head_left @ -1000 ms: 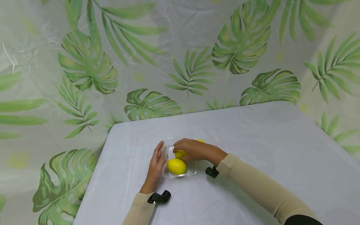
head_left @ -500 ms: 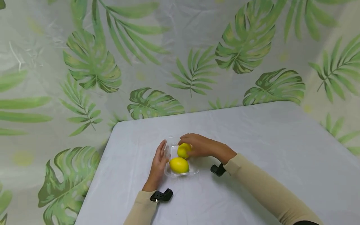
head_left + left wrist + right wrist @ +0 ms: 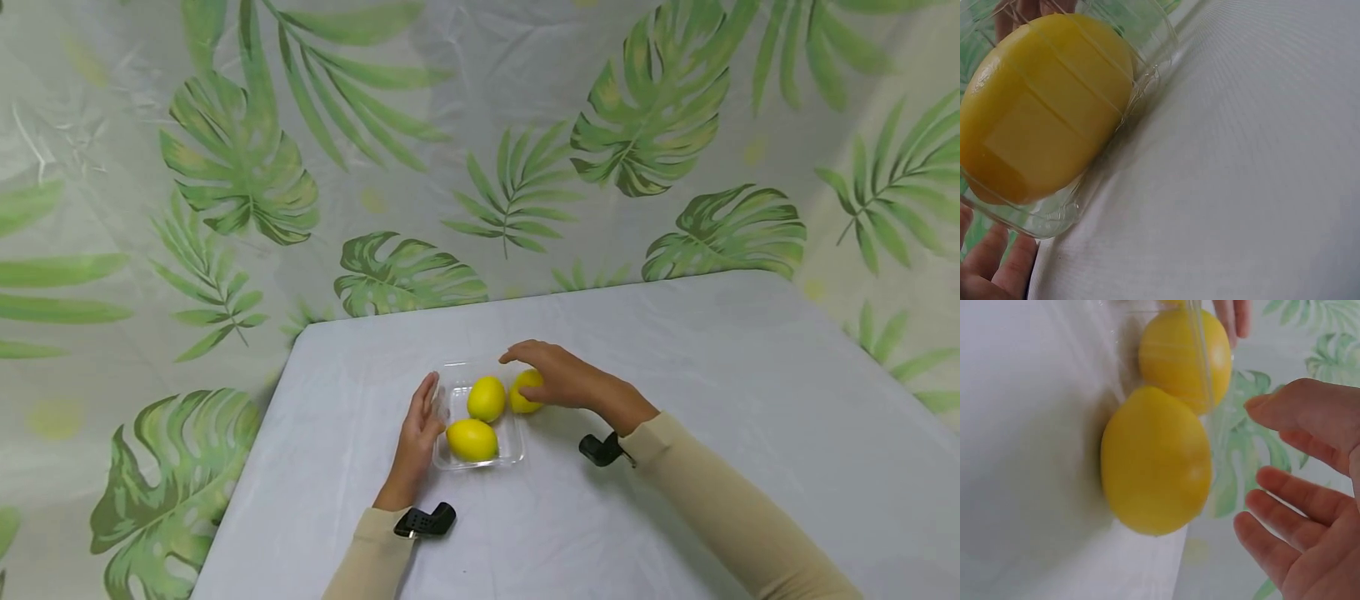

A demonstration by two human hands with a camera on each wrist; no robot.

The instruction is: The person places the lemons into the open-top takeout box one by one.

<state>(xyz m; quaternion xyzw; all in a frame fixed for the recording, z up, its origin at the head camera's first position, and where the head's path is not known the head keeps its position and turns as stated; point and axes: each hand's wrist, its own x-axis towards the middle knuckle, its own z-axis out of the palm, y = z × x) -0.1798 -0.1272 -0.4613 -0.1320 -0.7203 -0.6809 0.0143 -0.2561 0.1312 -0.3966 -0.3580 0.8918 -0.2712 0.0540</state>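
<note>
A clear plastic container on the table holds two yellow lemons, a rear one and a front one. Along the container's left side rests my left hand, its fingers extended. Through the clear wall, the left wrist view shows a lemon up close. A third lemon lies outside, just right of the container. Over this lemon hovers my right hand, fingers spread and thumb overlapping it. In the right wrist view a gap shows between the outside lemon and the fingers.
A white cloth covers the table. Behind it hangs a curtain printed with green leaves. Each wrist carries a small black camera, one on the left and one on the right.
My right hand has let go of the rear lemon inside the container and moved right, over the lemon outside. The left hand has stayed at the container's side.
</note>
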